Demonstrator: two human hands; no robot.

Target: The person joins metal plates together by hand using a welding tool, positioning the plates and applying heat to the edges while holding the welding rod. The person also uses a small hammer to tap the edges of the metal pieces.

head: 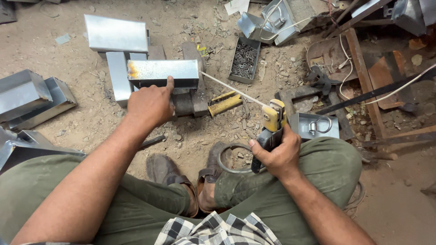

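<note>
Bare forearms, no sleeves, no gloves on left hand (151, 105) or right hand (278, 156). Olive-green trousers (318, 168), dusty and stained at the knees. Black-and-white checked shirt (218, 229) at the waist. Worn brown strap sandals (181, 179), dirt-caked

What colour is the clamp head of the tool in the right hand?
Yellow, on the welding holder in the right hand; head view.
</note>
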